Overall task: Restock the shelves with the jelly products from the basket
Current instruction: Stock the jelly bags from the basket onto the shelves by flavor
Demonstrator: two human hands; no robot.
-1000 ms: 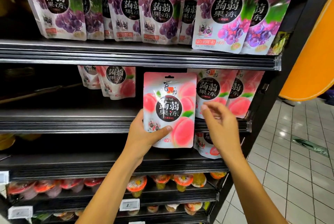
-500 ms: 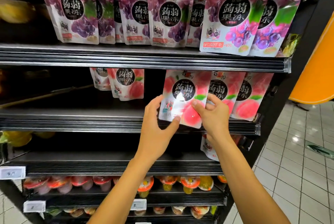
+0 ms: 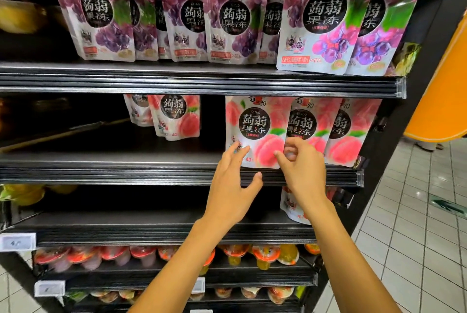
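A pink peach jelly pouch [image 3: 255,125] stands upright at the front of the middle shelf [image 3: 126,168], to the left of two more peach pouches [image 3: 346,130]. My left hand [image 3: 232,186] has its fingers spread, fingertips touching the pouch's lower left corner and thumb down by the shelf lip. My right hand [image 3: 303,168] pinches the pouch's lower right edge, thumb on the front and fingers curled behind. The basket is out of view.
Purple grape jelly pouches [image 3: 237,14] fill the top shelf. Two other peach pouches [image 3: 177,118] stand further back on the left of the middle shelf. One pouch [image 3: 290,206] sits on the shelf below, jelly cups [image 3: 262,254] lower still. An orange panel [image 3: 444,85] and tiled floor [image 3: 417,249] lie right.
The peach pouch went up from in front of the shelves onto the middle shelf and now stands there. My left hand has let go and spread its fingers.
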